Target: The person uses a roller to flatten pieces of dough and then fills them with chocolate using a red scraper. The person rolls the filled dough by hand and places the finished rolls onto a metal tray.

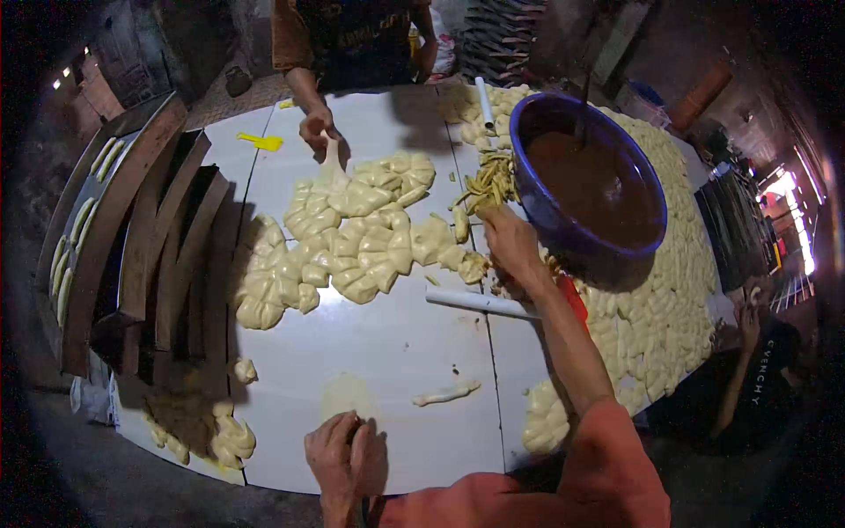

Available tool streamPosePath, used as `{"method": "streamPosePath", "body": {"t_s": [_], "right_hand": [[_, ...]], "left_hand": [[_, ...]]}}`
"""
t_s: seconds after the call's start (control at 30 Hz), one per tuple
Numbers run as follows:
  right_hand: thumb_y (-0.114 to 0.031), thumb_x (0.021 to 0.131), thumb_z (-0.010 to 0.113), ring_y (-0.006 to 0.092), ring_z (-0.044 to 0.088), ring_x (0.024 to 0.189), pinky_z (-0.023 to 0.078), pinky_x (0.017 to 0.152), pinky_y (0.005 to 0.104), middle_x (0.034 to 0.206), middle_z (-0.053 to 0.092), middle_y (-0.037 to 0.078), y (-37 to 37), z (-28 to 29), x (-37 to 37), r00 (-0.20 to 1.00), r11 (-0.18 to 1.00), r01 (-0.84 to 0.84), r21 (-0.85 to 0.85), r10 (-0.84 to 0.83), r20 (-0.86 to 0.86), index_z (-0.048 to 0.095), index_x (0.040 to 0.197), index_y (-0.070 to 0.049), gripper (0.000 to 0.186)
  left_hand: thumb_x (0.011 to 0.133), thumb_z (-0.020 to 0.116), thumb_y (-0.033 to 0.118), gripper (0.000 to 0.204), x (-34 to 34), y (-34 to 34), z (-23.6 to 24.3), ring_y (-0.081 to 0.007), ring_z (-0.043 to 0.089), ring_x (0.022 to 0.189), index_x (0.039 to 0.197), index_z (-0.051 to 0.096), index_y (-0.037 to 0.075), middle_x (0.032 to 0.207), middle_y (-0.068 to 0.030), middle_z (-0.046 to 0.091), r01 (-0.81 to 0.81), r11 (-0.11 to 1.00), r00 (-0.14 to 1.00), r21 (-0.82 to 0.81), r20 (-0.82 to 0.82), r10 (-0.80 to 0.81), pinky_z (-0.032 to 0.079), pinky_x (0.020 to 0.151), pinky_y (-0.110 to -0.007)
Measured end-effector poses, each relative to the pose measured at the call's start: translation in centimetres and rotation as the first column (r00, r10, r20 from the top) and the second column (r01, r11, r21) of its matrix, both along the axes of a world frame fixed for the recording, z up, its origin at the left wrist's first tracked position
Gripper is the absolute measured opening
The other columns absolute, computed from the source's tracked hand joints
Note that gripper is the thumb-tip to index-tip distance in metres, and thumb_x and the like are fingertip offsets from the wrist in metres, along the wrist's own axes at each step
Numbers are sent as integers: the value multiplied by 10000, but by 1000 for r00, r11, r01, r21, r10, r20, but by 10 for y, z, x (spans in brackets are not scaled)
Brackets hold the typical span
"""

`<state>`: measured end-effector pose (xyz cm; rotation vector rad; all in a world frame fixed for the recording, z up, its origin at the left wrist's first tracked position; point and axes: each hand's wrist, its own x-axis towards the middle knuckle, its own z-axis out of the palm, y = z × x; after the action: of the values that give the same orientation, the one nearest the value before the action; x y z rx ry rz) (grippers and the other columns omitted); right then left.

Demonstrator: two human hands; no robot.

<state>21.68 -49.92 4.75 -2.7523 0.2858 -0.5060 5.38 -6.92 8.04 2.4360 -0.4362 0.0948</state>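
Right now the right hand (pixel 509 242) pinches dough pieces (pixel 352 238) mid-counter, beside the blue bowl (pixel 563 238) of brown filling. Bumping it could spill. The left hand (pixel 339 453) rests flat near, fingers together.

small bakery workshop: dough pieces (pixel 352 238) heaped on white table (pixel 387 352), stacked wooden trays (pixel 150 229), blue filling basin (pixel 590 185).
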Motion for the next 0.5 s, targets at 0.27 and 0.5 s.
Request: {"method": "streamPosePath", "body": {"t_s": [0.27, 0.5], "right_hand": [[-111, 816, 677, 378, 693, 1044, 550, 893, 500, 1097, 727, 169, -60, -13, 97, 912, 973, -97, -207, 4, -410, 763, 1106, -132, 303], [-243, 834, 744, 394, 681, 934, 532, 840, 491, 948, 710, 181, -71, -14, 83, 911, 961, -167, -218, 66, -406, 782, 1022, -86, 248]], "left_hand": [[885, 716, 84, 234, -27, 45, -9, -341, 679, 906, 1110, 704, 17, 1038, -176, 715, -213, 977, 971, 23, -103, 214, 510, 831, -453], [885, 739, 83, 166, -21, 44, -9, -324, 688, 946, 1036, 729, 15, 1040, -140, 733, -216, 976, 970, -17, -122, 212, 483, 861, -426]]}}
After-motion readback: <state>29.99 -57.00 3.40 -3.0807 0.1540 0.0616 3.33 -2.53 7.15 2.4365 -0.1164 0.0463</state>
